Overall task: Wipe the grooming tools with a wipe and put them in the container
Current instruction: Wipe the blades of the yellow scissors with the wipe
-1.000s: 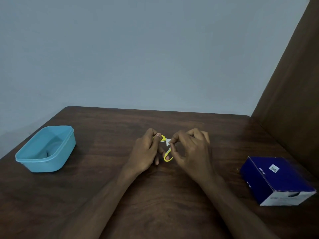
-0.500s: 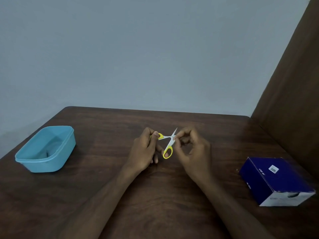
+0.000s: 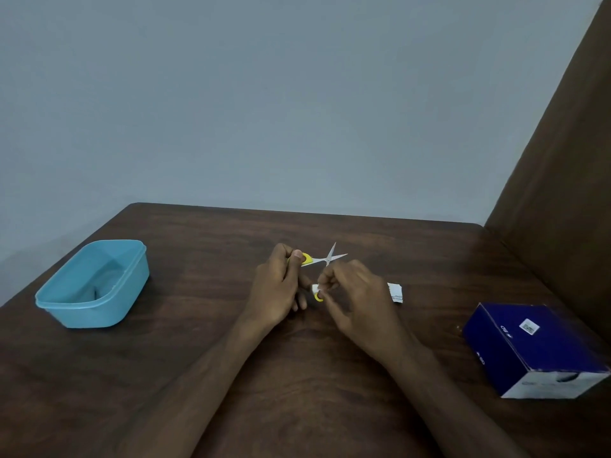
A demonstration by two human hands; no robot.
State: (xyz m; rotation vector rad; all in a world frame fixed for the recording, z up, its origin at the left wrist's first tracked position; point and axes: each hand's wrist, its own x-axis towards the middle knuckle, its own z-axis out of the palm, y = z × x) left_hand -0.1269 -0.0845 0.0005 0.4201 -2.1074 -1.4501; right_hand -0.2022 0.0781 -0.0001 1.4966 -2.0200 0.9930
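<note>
Small scissors (image 3: 325, 259) with yellow handles are held above the middle of the table, blades spread apart and pointing away to the right. My left hand (image 3: 281, 285) grips the upper yellow handle between thumb and fingers. My right hand (image 3: 353, 292) pinches a small white wipe (image 3: 315, 288) against the lower yellow handle. The light blue container (image 3: 96, 305) stands at the table's left edge, with a dark object partly visible inside.
A torn white wrapper (image 3: 395, 291) lies on the dark wooden table (image 3: 297, 375) just right of my right hand. A dark blue box (image 3: 532, 348) sits at the right edge. A brown panel (image 3: 562, 193) rises along the right side.
The scissor blades have come into view and spread open. My right hand slid from the blades down to the lower handle with the wipe, uncovering the wrapper behind it.
</note>
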